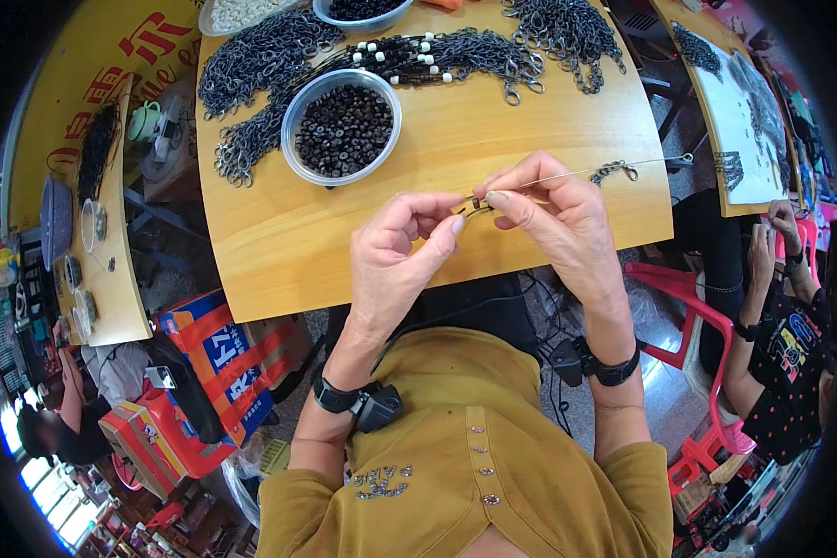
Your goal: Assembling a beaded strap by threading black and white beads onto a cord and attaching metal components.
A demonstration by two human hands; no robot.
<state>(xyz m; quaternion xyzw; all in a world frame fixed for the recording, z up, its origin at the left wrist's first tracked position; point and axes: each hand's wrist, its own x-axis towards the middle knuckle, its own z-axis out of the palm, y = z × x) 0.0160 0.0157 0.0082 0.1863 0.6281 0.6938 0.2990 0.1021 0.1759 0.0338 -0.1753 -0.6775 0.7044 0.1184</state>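
Note:
In front of my chest, over the near part of the table, both hands meet fingertip to fingertip. My left hand [402,249] pinches a thin dark cord [480,210] between thumb and forefinger. My right hand [560,212] is closed in a pinch on a small dark bead [475,202] beside that cord. A long thin wire [614,169] runs rightward from my right fingers and ends in a small loop past the table edge. Whether bead and cord are joined is hidden by my fingertips. Beneath the wire lies a short piece of metal chain [612,171].
A clear bowl [288,130] of dark beads stands on the wooden table [307,246]. Behind it lie piles of chains with clasps [270,60], beaded cords [409,58] and a bowl of black beads [358,20]. A person sits at right beside a pink chair [688,293].

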